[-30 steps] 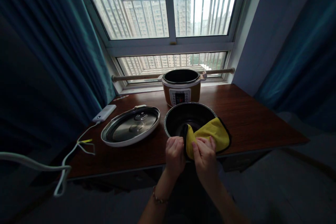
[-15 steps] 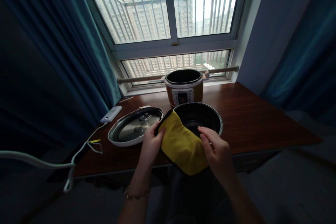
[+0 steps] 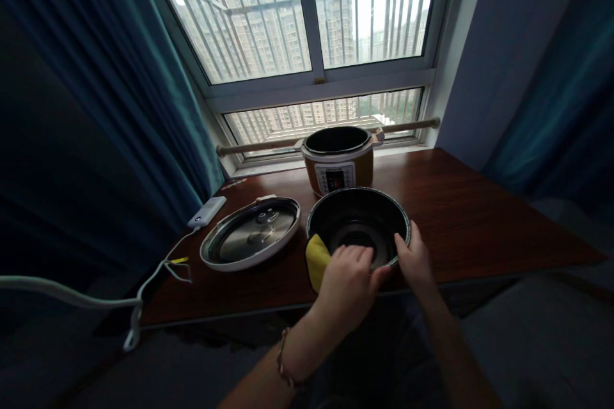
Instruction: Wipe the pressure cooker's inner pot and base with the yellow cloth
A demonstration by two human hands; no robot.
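Observation:
A black inner cooking pot [image 3: 357, 208] sits near the table's front edge, its mouth tilted toward me. My left hand [image 3: 348, 281] reaches over the front of the rim, fingers curled into the pot and closed on a yellow cloth [image 3: 316, 261]. Part of that cloth hangs over the left front of the rim; the rest is hidden under the hand. On the right side, my right hand [image 3: 416, 261] pinches the pot's rim, thumb inside and fingers outside. Directly behind the pot stands a brown and white electric cooker [image 3: 365, 169], lidless, with a dark control panel.
A round lid [image 3: 249, 233] lies to the left, its metal inner side up. Beyond it are a white power strip [image 3: 207, 211] and a white cable [image 3: 154, 265]. The wooden table [image 3: 470, 217] meets a barred window [image 3: 268, 32] at the back, with blue curtains [image 3: 158, 77] beside it.
My left hand has moved right and into the pot with the yellow cloth, which was spread between both hands. My right hand has let go of the cloth and taken the pot's rim.

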